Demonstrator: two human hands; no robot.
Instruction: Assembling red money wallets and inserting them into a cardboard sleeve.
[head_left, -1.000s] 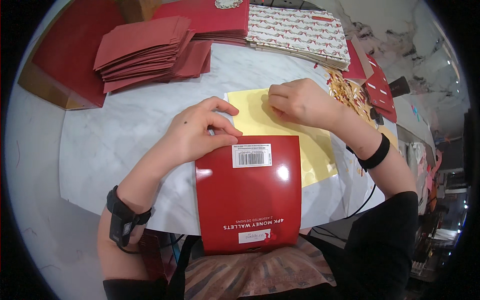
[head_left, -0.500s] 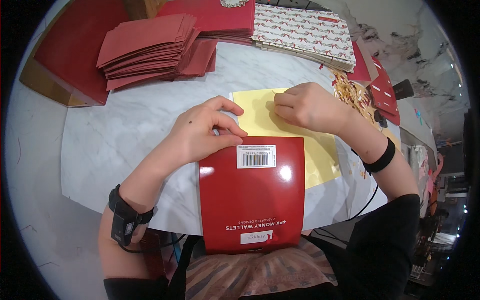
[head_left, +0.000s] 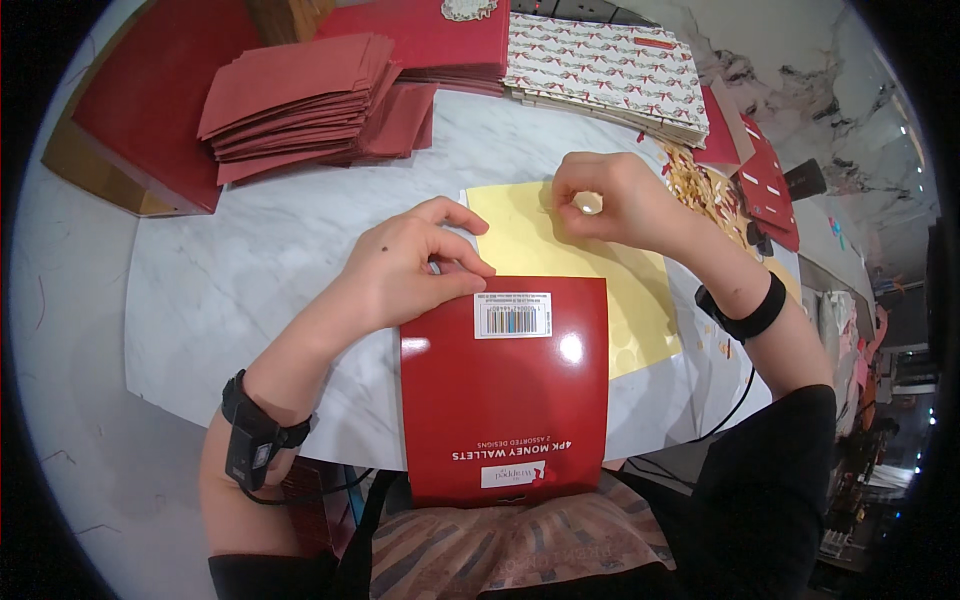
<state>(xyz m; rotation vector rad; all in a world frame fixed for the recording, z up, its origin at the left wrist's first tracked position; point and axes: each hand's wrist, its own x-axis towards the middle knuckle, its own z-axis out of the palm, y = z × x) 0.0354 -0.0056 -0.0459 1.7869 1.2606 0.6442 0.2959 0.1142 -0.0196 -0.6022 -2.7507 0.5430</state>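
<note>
A glossy red packet (head_left: 505,400) lies in front of me, hanging over the near edge of the white marble table (head_left: 240,270). My left hand (head_left: 415,265) pinches its top left corner, where a white barcode label sits. Under the packet's far edge lies a yellow sticker sheet (head_left: 590,270). My right hand (head_left: 605,205) rests on the sheet's far part, fingertips pinched on something small and pale, likely a sticker peeled from it.
A stack of dark red envelopes (head_left: 300,105) sits at the far left. Patterned white and red packets (head_left: 605,70) lie at the back, beside flat red card. Small gold and red pieces (head_left: 705,190) are heaped at the right, with more red packets (head_left: 765,185) beyond.
My right hand has drawn its fingertips together on the yellow sheet and now pinches a small pale piece. My left hand stays on the red packet's corner.
</note>
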